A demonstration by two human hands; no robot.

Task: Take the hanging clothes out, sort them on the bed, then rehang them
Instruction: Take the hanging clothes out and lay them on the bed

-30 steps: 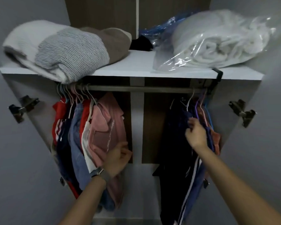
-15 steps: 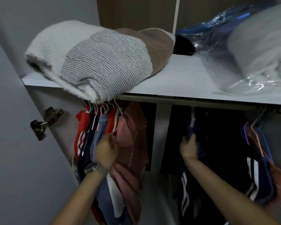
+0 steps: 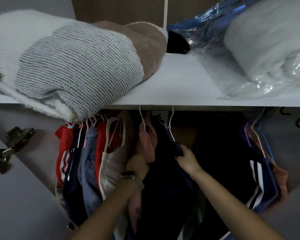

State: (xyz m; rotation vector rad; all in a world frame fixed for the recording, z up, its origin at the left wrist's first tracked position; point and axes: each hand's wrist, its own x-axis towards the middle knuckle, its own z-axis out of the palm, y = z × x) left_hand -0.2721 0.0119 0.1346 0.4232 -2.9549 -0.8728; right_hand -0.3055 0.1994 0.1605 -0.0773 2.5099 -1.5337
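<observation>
At the lower centre of the frame our right hand [image 3: 186, 159] pinches a fold of the dark navy garment [image 3: 170, 170] just under its white hanger [image 3: 171, 125], fingers curled round the cloth. Just to its left our left hand [image 3: 137, 164], watch on the wrist, is pushed in among the pink garment [image 3: 146, 144]; its fingers are buried in the fabric, so we cannot tell whether it grips anything. We judge the task to be at its very start: every piece we see hangs from its hanger under the white shelf [image 3: 171, 89]. That means the red, denim and cream bunch of clothes [image 3: 87, 153] at centre left and the striped dark clothes [image 3: 256, 172] at the right. No bed is in view, so taking out, sorting and rehanging all appear to remain. Folded blankets [image 3: 68, 63] and a plastic-wrapped bundle [image 3: 267, 49] fill the upper frame.
</observation>
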